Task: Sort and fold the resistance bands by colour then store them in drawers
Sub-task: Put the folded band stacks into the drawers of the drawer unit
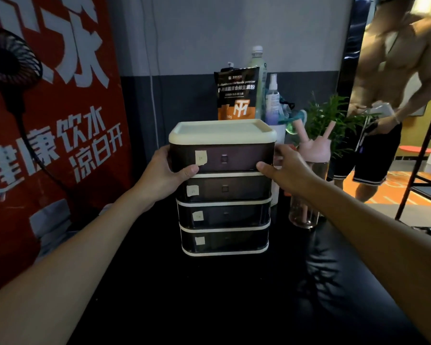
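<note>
Gripping the drawer unit [224,188] from both sides at top-tier height. Left hand [164,170] is wrapped round the left wall with its thumb flat on the front of the top drawer [224,159], just under a paper label [201,158]. Right hand [288,170] mirrors it: thumb on the front's lower right corner, fingers curled round the right wall. The unit has four dark tiers, a cream lid [222,131] and a small label on each front; all the drawers look pushed in. It stands upright mid-way across the black table [209,295]. Just behind it are an orange-and-black powder pouch [237,95], a tall bottle [256,70] and a spray bottle [273,98]. Right of the unit is a pink-capped bottle [309,175], with a green plant [329,115] further back. On the left are a black fan [8,56] and a red banner [72,120]. Another person [388,95] is at far right, blurred, beside a metal rack [426,158].
</note>
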A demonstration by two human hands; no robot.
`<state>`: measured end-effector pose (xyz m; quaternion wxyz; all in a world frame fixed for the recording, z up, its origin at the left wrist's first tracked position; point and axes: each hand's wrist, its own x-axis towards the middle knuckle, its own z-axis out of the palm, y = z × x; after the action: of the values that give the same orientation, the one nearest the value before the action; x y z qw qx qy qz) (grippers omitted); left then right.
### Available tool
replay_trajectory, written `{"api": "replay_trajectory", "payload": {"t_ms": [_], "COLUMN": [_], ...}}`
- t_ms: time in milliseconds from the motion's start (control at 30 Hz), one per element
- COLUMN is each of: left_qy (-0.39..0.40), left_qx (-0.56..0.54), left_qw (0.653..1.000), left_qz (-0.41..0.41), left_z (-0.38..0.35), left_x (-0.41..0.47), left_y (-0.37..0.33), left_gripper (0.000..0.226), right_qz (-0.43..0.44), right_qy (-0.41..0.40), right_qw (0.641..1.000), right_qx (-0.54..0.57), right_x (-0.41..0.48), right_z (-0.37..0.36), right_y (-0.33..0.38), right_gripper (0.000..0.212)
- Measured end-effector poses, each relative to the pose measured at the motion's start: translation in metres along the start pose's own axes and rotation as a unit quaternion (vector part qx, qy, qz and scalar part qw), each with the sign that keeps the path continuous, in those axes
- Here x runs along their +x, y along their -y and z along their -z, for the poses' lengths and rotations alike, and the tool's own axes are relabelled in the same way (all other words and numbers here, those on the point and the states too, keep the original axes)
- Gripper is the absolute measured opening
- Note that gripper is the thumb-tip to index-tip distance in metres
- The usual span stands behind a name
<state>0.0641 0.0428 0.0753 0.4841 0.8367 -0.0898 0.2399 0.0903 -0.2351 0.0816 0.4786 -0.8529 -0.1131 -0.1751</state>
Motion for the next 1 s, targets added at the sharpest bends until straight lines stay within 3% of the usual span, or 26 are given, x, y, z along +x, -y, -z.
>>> {"api": "replay_trajectory", "payload": {"t_ms": [267,1000], "left_qy": [-0.012,-0.032], "left_qx": [0.009,0.019], "left_qw": [1.0,0.999], "left_qz": [0.008,0.027], "left_z": [0.011,0.058], "left_x": [0.019,0.039], "left_y": [0.019,0.055], "left_gripper": [0.074,0.073], "right_qz": [-0.015,-0.021], "right_qy": [0.021,0.048], "right_qw": [0.999,0.997], "right_qx": [-0.028,0.05], "right_x": [0.026,0.06], "right_z": [-0.023,-0.087], "right_y": [0.012,0.027], "right_gripper": [0.057,0.059]}}
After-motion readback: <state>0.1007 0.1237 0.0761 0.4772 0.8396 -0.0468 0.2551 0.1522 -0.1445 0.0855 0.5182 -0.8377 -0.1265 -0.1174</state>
